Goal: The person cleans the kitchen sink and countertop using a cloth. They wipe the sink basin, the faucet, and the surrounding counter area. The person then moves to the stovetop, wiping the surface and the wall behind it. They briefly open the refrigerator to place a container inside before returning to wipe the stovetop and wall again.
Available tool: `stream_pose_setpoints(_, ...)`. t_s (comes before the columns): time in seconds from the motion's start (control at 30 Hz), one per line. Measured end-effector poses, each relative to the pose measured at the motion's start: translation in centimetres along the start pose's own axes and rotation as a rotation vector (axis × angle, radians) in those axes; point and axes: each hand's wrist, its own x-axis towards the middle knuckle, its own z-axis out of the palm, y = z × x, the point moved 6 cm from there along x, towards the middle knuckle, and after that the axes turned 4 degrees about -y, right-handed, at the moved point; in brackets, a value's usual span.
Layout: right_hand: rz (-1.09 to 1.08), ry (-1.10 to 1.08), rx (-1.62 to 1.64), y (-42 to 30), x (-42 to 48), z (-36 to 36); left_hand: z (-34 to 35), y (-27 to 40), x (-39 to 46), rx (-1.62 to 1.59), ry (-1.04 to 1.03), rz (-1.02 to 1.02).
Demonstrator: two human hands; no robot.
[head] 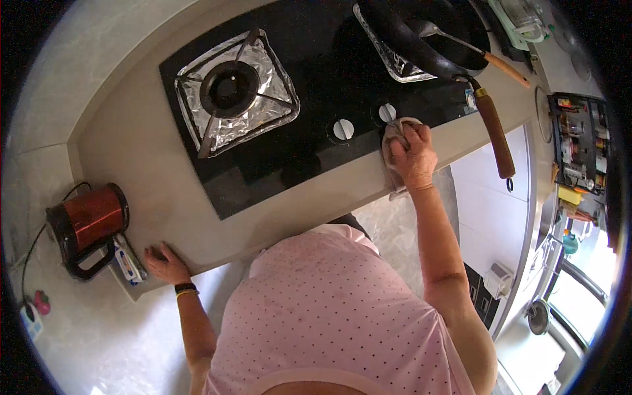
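My right hand (414,152) grips a crumpled brownish cloth (391,160) at the front edge of the black glass gas hob (316,163). The cloth touches the hob beside the right control knob (387,113), and part of it hangs over the counter edge. The left control knob (343,129) lies a little to the left. My left hand (167,264) rests on the beige countertop (163,207) near its front edge, fingers apart, holding nothing. A foil-lined gas burner (230,89) is on the hob's left half.
A black wok (419,44) with a brown handle (495,136) sits on the right burner; a wooden-handled ladle (506,69) lies in it. The wok handle juts past the counter edge. A red electric kettle (94,217) stands at left, beside a small packet (129,259).
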Motion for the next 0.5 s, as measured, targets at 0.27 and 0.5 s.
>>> stream_pose_setpoints(0.27,-0.388,-0.173,0.047,-9.7,-4.0,2.8,-0.2,1.0,0.4,-0.025,-0.021,-0.008)
stream_pose_setpoints(0.5,0.134,0.125,-0.100,4.9,-0.5,-1.0,-0.2,1.0,0.1,-0.015,-0.025,-0.022)
